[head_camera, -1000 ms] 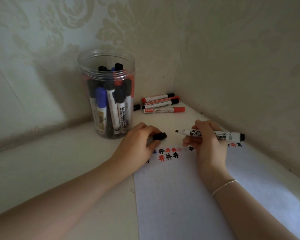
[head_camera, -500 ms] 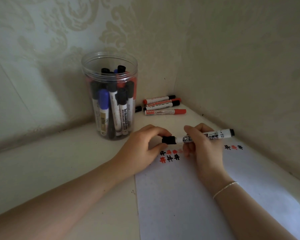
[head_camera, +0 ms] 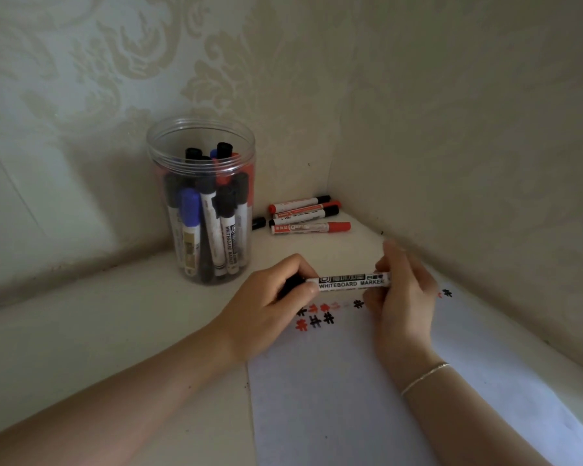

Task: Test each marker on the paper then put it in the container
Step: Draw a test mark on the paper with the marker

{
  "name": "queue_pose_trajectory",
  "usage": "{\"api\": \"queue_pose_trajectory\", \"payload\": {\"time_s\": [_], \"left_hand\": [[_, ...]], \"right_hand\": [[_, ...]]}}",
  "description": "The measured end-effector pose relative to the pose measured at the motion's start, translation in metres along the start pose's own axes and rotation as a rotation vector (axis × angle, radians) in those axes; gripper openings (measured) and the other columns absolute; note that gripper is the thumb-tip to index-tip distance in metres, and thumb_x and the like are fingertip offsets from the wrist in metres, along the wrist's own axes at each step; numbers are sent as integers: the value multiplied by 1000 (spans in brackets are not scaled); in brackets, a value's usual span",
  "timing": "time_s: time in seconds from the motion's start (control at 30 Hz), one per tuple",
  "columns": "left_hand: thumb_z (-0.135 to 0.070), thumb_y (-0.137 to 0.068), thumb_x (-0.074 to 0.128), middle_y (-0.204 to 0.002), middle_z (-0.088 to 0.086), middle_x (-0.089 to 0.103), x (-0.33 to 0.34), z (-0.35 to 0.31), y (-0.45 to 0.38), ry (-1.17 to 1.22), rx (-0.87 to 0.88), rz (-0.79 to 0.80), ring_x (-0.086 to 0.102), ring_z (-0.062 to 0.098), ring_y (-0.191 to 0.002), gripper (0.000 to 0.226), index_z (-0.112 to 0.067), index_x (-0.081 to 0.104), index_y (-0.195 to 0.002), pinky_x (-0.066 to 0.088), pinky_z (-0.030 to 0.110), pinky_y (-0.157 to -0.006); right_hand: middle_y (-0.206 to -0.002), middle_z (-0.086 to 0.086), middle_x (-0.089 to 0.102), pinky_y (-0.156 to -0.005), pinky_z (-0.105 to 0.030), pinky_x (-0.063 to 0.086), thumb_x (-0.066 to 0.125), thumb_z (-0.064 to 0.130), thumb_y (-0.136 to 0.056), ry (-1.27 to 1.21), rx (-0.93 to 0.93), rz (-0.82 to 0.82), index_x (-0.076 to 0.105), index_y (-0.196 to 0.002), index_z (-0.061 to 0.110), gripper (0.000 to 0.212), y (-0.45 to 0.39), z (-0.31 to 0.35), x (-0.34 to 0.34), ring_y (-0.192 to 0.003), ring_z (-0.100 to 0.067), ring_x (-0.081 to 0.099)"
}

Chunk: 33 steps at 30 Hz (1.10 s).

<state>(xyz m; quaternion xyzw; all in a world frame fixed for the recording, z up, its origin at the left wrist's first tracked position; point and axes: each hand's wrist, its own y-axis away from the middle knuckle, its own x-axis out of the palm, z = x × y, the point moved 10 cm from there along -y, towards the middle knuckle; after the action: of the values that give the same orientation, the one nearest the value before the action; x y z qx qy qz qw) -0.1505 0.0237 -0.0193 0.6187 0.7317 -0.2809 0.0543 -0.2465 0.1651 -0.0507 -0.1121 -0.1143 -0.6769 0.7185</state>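
— Where was the whiteboard marker (head_camera: 350, 281) in the head view?
— Level above the paper (head_camera: 344, 398), just over the red and black test marks (head_camera: 315, 319). The left hand (head_camera: 270, 307) had its fingers (head_camera: 308, 280) curled round the black cap end; the right hand (head_camera: 403, 297) pinched the other end.
— And the container (head_camera: 202, 200)?
— Upright on the worktop (head_camera: 98, 331), left of four loose markers (head_camera: 305, 215), holding other markers.
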Motion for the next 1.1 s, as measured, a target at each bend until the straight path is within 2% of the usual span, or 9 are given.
{"api": "queue_pose_trajectory", "payload": {"time_s": [0.13, 0.23, 0.4, 0.5, 0.63, 0.77, 0.93, 1.03, 1.1], "left_hand": [[-21, -95, 54, -55, -10, 44, -8, 9, -1, 38, -55, -73, 41, 5, -51, 20, -10, 58, -79, 33, 19, -52], [-38, -89, 54, -54, -9, 43, -16, 15, -3, 47, -88, -133, 42, 3, -51, 31, -12, 57, -74, 35, 15, -54], [-49, -82, 54, -57, -10, 51, -16, 22, -7, 14, -114, -126, 47, 1, -54, 34, -16, 61, -77, 37, 14, -55], [-55, -79, 54, -63, 2, 55, -16, 24, -7, -27, -94, -120, 49, 16, -55, 39, -17, 62, -82, 38, 21, -54], [-57, -76, 54, -61, -7, 50, -18, 22, -6, -48, -80, -140, 44, 2, -53, 42, -16, 61, -83, 36, 15, -53], [-56, -75, 54, -58, -10, 50, -18, 20, -5, -28, -97, -137, 44, 1, -52, 40, -17, 59, -81, 35, 15, -52], [-40, -86, 57, -66, -3, 56, -18, 17, 0, -4, -100, -132, 49, 7, -56, 26, -14, 58, -81, 36, 18, -54], [-14, -92, 56, -59, -12, 51, -18, 18, 3, 97, -130, -135, 44, -1, -52, 10, -11, 55, -83, 36, 13, -55], [-11, -92, 57, -65, -15, 53, -21, 13, 3, 132, -102, -165, 46, -2, -56, 7, -13, 52, -87, 39, 13, -57]], "right_hand": [[-58, -9, 27, -51, -29, 23, 54, 24, -96, 319, -257, 59, 35, -65, -4, 46, 4, 19, 11, -56, -20, 25], [-58, -7, 21, -49, -27, 19, 52, 21, -97, 412, -323, 142, 31, -64, -9, 49, 12, 23, 25, -55, -15, 21], [-58, -5, 19, -49, -26, 17, 52, 22, -97, 451, -324, 185, 27, -63, -4, 50, 15, 22, 30, -54, -13, 19], [-55, -3, 20, -48, -26, 18, 52, 21, -97, 473, -319, 196, 26, -62, 0, 49, 16, 20, 32, -52, -12, 19], [-49, 6, 21, -45, -21, 18, 51, 20, -97, 520, -372, 202, 26, -59, 11, 47, 19, 21, 33, -49, -8, 19], [-49, 7, 21, -46, -21, 17, 49, 21, -98, 564, -410, 221, 25, -59, 14, 47, 19, 22, 36, -49, -7, 19], [-46, 7, 22, -45, -21, 19, 48, 23, -98, 613, -408, 243, 25, -58, 15, 47, 20, 20, 38, -49, -9, 19], [-46, 8, 21, -45, -21, 18, 48, 26, -98, 625, -400, 234, 24, -58, 15, 48, 20, 19, 38, -49, -9, 18], [-45, 8, 20, -46, -22, 17, 47, 26, -99, 610, -385, 221, 24, -58, 14, 49, 21, 20, 35, -48, -8, 18]]}}
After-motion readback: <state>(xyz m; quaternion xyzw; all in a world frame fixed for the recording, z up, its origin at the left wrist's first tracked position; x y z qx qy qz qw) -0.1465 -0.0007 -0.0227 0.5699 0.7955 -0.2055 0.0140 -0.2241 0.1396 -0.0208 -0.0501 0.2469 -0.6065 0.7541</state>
